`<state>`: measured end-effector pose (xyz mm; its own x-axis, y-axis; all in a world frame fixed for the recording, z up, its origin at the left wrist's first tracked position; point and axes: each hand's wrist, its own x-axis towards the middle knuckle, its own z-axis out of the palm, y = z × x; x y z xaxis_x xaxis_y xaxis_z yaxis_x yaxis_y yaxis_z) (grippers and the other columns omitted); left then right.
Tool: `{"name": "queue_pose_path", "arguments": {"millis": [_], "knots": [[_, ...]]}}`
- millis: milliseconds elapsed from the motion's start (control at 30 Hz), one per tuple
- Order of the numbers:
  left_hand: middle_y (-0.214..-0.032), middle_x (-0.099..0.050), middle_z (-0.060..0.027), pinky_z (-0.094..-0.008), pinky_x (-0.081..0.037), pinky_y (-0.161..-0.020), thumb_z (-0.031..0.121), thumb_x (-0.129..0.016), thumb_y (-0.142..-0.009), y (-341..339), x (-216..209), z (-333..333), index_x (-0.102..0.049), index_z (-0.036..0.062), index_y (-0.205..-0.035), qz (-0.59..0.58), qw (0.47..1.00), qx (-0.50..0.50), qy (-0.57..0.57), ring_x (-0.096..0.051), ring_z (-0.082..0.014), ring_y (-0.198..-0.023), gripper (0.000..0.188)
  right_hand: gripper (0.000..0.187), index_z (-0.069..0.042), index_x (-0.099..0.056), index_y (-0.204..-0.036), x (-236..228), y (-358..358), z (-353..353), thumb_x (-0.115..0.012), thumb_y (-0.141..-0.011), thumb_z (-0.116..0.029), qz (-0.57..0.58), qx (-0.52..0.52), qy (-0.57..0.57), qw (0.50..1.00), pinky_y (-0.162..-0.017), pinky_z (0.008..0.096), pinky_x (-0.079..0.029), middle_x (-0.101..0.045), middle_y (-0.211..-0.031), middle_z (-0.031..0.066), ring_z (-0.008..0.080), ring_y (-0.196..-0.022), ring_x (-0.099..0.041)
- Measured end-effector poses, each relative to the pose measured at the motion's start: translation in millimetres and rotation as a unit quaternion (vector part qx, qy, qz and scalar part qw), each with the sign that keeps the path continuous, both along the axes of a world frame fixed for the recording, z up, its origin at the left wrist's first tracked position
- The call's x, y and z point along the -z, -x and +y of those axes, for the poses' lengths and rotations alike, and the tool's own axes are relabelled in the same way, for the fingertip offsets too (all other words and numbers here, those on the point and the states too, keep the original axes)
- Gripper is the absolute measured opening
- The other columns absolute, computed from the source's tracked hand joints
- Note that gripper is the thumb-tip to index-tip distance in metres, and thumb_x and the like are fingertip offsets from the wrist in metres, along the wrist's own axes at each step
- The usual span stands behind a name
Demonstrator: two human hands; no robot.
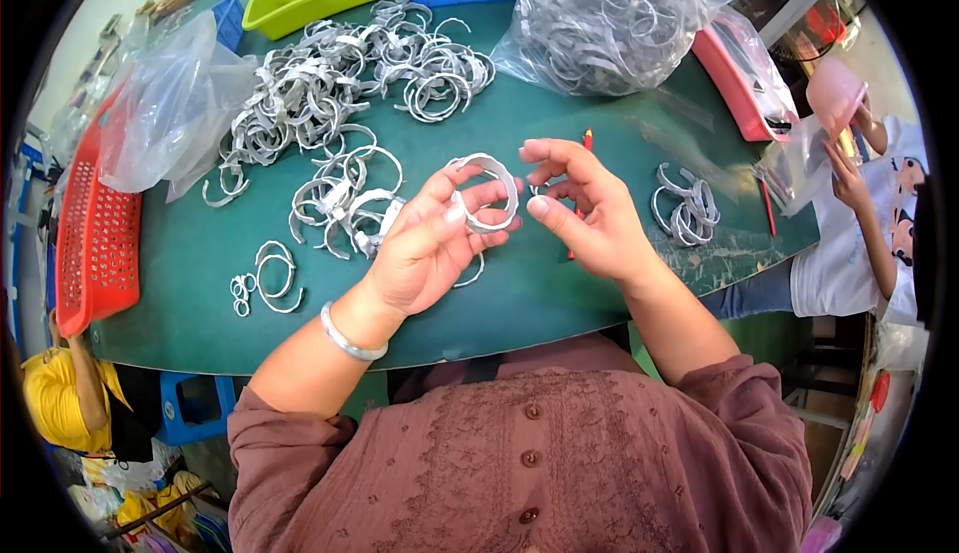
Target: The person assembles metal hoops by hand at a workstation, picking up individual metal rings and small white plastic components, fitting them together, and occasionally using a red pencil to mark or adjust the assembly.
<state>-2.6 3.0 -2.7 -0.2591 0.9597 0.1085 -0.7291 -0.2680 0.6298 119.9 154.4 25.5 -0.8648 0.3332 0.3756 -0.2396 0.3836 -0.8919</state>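
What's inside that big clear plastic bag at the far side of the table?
The clear plastic bag is stuffed with silvery open metal rings like the ring in the left hand. Its bottom layers are hidden.

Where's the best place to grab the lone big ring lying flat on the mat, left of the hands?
Take the open ring by its curved band on the near-right arc, coming from above and the right, where the left hand is nearest. It lies flat on the green mat, so pinch across the thin band, one fingertip inside the loop. Probably avoid the left arc: small rings crowd it.
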Motion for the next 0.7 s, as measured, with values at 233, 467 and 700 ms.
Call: {"name": "queue_pose_path", "arguments": {"millis": [233,467,700], "knots": [[-0.128,-0.039,-0.0205,-0.0322,-0.04,-0.088,0.032,-0.046,-0.086,3.1,-0.1,0.0,-0.026,0.005,-0.132,-0.037,0.998,0.055,-0.015,-0.049,-0.0258,-0.102,0.057,0.04,-0.002,-0.045,-0.119,-0.8,-2.2,-3.8,-0.056,-0.08,-0.004,-0.035,-0.065,0.109,0.991,-0.077,0.0263,-0.043,-0.052,-0.109,0.0063,0.0137,-0.095,-0.051],[-0.126,-0.042,-0.0179,-0.0319,-0.039,-0.088,0.035,-0.039,-0.089,4.3,1.6,-1.8,-0.027,0.0056,-0.133,-0.077,0.995,0.066,-0.016,-0.05,-0.0232,-0.096,0.054,0.037,-0.001,-0.046,-0.117,1.7,-2.8,-4.0,-0.054,-0.08,0.001,-0.008,-0.064,0.136,0.989,-0.078,0.0272,-0.044,-0.053,-0.108,0.0069,0.0137,-0.093,-0.053],[-0.125,-0.043,-0.017,-0.0314,-0.039,-0.088,0.035,-0.038,-0.09,5.5,0.1,-2.2,-0.025,0.0048,-0.133,-0.105,0.99,0.088,-0.036,-0.049,-0.0222,-0.094,0.055,0.036,0.0,-0.047,-0.116,0.0,-3.4,-6.2,-0.053,-0.08,0.002,0.005,-0.066,0.156,0.985,-0.078,0.0275,-0.045,-0.053,-0.107,0.0082,0.0144,-0.093,-0.054]]}}
